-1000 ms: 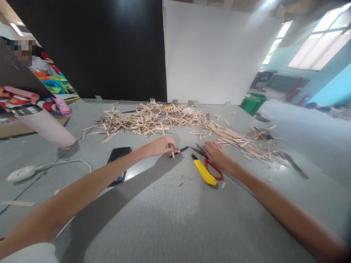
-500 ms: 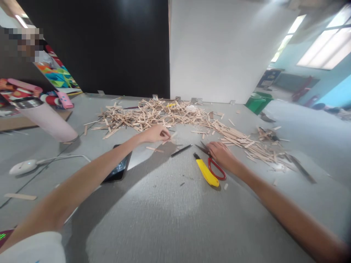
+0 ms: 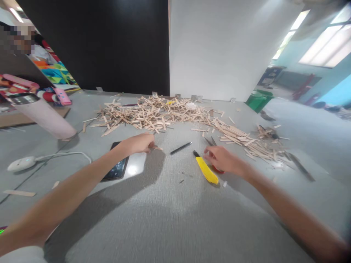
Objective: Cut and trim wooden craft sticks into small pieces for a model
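My left hand [image 3: 138, 143] hovers just above the grey table [image 3: 170, 219], beside a black phone [image 3: 116, 168]. Its fingers are closed in a pinch on a short wooden stick [image 3: 158, 148]. My right hand [image 3: 223, 159] lies over the red handles of a pair of scissors [image 3: 216, 169] with its fingers curled round them. The scissor blades [image 3: 210, 140] stick out beyond the fingers. A yellow utility knife [image 3: 206, 171] lies just left of that hand. Between the two hands lies a black pen [image 3: 181, 148].
A wide heap of wooden sticks [image 3: 153, 113] covers the far part of the table and trails off to the right. A pink tumbler [image 3: 45, 117] and a white corded device [image 3: 19, 163] are at the left. A white board [image 3: 219, 51] stands behind, with a green bin [image 3: 256, 100] beyond.
My left hand has drawn back from the pen towards the phone, still pinching a stick. My right hand has closed over the scissor handles, and the blades have swung to point further away.
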A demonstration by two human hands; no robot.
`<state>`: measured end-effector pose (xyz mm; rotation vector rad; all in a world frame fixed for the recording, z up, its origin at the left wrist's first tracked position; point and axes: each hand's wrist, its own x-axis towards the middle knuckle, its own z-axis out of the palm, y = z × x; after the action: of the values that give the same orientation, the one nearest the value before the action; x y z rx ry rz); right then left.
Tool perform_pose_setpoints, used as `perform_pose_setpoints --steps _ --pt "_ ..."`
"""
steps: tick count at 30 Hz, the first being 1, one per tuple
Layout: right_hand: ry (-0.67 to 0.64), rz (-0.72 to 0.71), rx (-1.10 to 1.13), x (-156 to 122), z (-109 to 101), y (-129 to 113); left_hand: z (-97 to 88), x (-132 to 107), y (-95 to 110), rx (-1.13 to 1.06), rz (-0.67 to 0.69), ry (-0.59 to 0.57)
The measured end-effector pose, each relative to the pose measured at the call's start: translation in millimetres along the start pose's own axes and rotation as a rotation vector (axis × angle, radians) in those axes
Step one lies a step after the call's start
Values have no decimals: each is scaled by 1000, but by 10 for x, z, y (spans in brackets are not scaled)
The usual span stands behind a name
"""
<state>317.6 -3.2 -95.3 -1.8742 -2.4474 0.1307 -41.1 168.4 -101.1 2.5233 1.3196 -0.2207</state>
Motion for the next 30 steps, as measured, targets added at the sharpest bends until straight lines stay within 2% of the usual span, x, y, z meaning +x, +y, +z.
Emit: perform_pose_setpoints --steps 3,6,15,19,22,27,30 --pt "-91 -10 -21 -102 -23 -240 55 21 12 -5 13 -18" --pt "-117 11 -62 -150 -38 -345 43 45 27 -9 26 5" --pt "-113 200 -214 -120 -110 -261 -73 -51 74 95 -7 -77" --pt "-20 340 -295 -98 -124 -214 -78 -65 81 121 -11 -101" --pt "52 379 -317 -71 -143 -179 -109 -59 87 136 -22 -138" --pt "112 326 -270 -89 -153 -181 -150 -75 139 174 -41 -182" --pt "168 109 -186 -128 -120 -205 -151 -102 193 191 -51 -148"
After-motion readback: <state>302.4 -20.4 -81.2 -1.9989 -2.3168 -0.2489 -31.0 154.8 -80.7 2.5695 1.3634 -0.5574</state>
